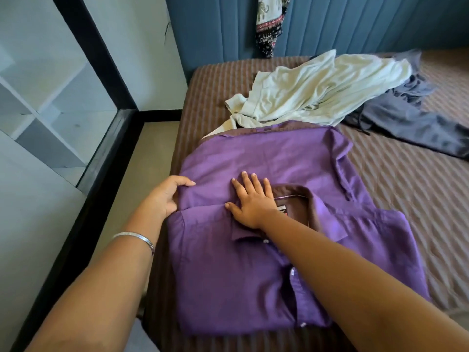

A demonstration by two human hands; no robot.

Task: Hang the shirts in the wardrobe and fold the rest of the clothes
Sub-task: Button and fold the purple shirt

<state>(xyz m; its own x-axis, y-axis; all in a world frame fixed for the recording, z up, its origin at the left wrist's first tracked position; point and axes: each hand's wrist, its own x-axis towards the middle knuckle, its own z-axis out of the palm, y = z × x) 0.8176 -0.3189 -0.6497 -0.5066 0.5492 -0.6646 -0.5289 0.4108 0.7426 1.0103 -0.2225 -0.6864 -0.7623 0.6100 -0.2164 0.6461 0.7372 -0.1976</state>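
Note:
A purple button-up shirt (253,262) lies front up on the brown striped bed (406,199), its collar with the brown inner band near the middle. My right hand (250,199) presses flat on the cloth just left of the collar, fingers straight and spread. My left hand (165,196) grips the shirt's left edge at the shoulder fold, thumb on top and fingers tucked under the cloth. A silver bangle sits on my left wrist.
A crumpled pale cream garment (312,90) lies beyond the purple shirt, and grey trousers (411,118) lie to its right. A patterned cloth (269,24) hangs on the blue padded headboard. A glass-fronted white shelf unit (50,97) stands left, across a narrow strip of floor.

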